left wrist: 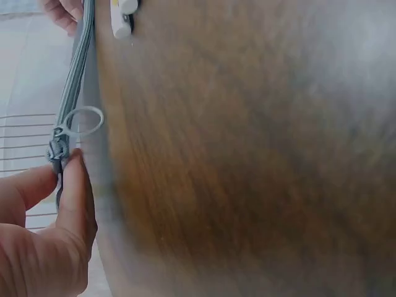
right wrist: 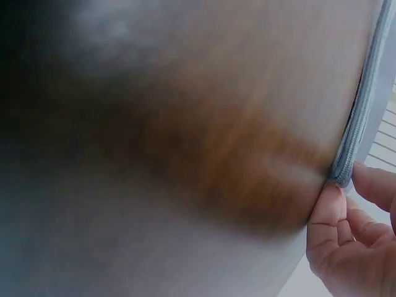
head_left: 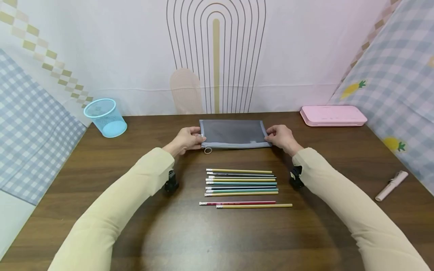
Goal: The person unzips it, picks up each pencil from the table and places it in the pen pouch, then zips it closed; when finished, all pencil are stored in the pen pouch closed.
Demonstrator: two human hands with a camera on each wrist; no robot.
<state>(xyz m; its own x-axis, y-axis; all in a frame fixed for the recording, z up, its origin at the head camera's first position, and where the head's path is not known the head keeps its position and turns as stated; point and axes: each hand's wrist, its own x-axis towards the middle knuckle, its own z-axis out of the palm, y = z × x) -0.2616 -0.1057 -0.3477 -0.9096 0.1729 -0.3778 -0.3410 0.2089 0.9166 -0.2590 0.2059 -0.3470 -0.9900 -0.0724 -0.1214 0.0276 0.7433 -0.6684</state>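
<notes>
A grey mesh zipper pouch [head_left: 232, 131] is held by both hands at the far middle of the table, its zipper edge facing the person. My left hand [head_left: 188, 140] pinches the left end, thumb on top, beside a ring-shaped zipper pull [head_left: 208, 150]. The same pinch shows in the left wrist view, where the zipper [left wrist: 74, 77] runs away from the fingers. With thumb and fingers, my right hand [head_left: 282, 138] grips the right end; the right wrist view shows the zipper's corner [right wrist: 342, 176] between them. Several pencils [head_left: 241, 183] lie side by side in front of the pouch.
A red pencil [head_left: 237, 203] and a yellow pencil [head_left: 254, 206] lie nearest the person. At the back left stands a blue mesh cup [head_left: 113, 126]. A pink case [head_left: 333, 116] sits at the back right, and a pale capped pen [head_left: 391, 185] lies near the right edge.
</notes>
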